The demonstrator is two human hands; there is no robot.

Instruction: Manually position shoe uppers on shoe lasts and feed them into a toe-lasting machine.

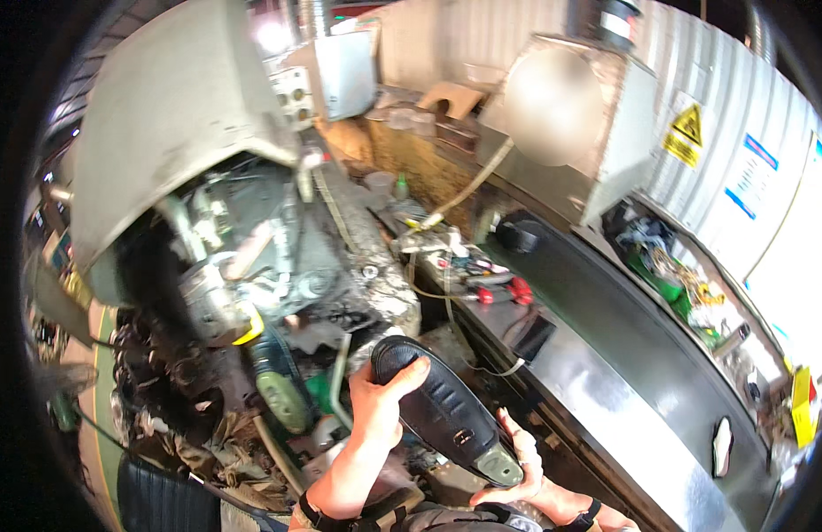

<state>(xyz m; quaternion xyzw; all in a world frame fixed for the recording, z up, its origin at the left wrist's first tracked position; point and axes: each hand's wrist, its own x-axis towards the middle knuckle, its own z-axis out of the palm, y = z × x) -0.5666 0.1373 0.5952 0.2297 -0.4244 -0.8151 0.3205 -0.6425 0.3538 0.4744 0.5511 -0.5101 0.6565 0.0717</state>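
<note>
A black shoe (437, 403), long with ridges across it, a small gold-coloured mark and a grey-green end, lies tilted between my two hands. My left hand (380, 408) grips its far, rounded part, with the thumb on top. At the near grey-green end, my right hand (522, 461) holds the side, its fingers along the edge and the thumb below. To the left, a similar dark shoe (282, 386) with a green end sits at the machine (313, 284), beneath a yellow curved part. The undersides of the held shoe are hidden.
A dark conveyor belt (606, 310) with a metal edge runs along the right, carrying a small white-and-dark shoe-like piece (722, 447). Red-handled tools (508, 291) lie at its far left edge. Beyond stands a tray (672, 266) of clutter. A large pale machine cover (180, 115) looms at left.
</note>
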